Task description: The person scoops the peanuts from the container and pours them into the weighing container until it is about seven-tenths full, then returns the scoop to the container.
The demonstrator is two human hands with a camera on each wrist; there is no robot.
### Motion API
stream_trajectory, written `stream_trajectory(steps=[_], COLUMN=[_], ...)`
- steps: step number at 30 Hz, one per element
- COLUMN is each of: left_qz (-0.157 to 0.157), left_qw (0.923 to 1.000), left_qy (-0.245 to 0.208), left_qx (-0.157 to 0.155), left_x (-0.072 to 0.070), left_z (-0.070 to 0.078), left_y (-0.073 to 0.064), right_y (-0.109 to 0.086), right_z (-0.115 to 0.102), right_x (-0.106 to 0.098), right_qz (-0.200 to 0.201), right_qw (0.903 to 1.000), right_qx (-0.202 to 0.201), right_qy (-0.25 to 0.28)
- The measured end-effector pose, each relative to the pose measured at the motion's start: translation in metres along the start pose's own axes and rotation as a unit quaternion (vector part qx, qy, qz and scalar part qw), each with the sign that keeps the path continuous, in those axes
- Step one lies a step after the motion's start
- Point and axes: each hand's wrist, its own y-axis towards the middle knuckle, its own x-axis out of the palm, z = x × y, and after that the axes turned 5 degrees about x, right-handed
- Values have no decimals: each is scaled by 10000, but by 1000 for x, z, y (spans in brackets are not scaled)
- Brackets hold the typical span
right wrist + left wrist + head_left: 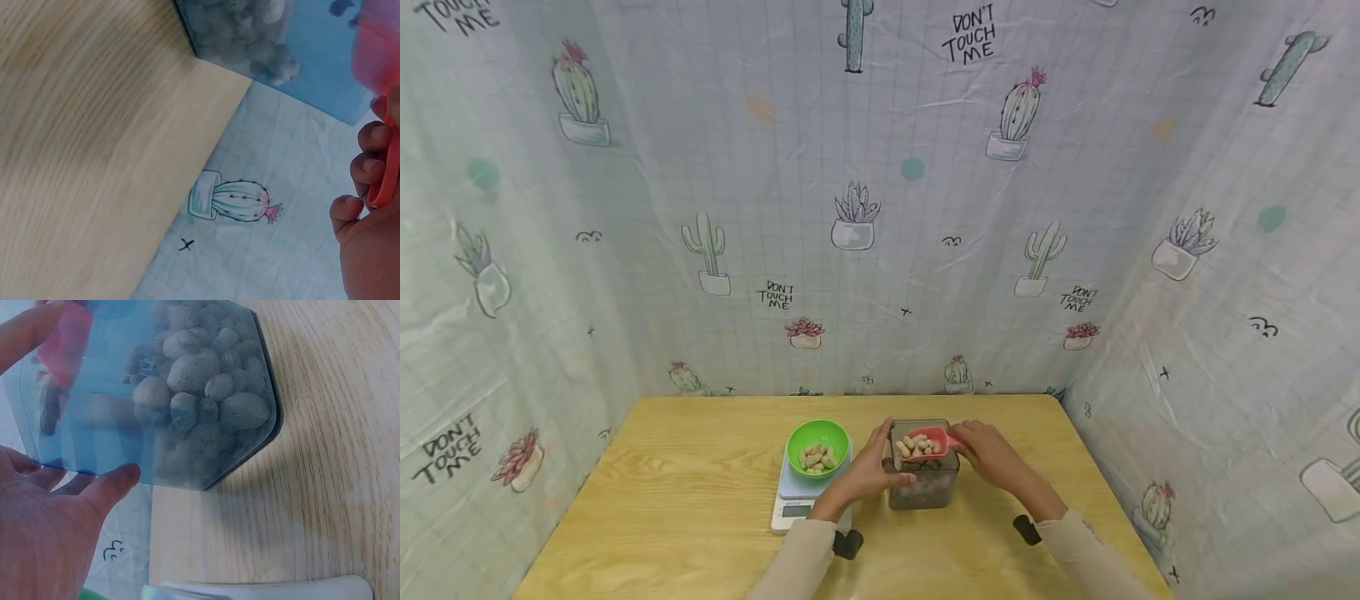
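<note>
My left hand [867,473] holds the left side of a clear, grey-tinted square container [925,493], thumb across its front and fingers along its side. Unshelled peanuts [194,372] fill its lower part in the left wrist view. Over its open top, my right hand [991,454] grips the handle of a red scoop [938,435] loaded with peanuts [916,447]. In the right wrist view, the fingers [369,165] curl round the scoop's handle [389,172]. Just left of the container is a green bowl [801,433] with several peanuts [817,457] inside.
The bowl stands on a white kitchen scale [782,518] with a small display [797,510], partly covered by my left forearm. Wood-grain table [685,483] lies under everything. A cactus-print curtain [880,292] encloses the back and both sides.
</note>
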Motion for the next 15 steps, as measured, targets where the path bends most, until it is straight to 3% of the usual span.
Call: stream_trajectory(steps=[8,15], left_qz=[9,40], left_qw=[9999,10000], left_qy=[-172,-7], left_qx=[-2,66], left_x=[1,1], left_z=[1,6], left_y=[-2,-3], right_y=[-4,0], right_z=[2,1], right_x=[2,-5], right_qz=[425,494], right_qw=[9985,9985], right_qx=[106,127], right_qy=[334,182])
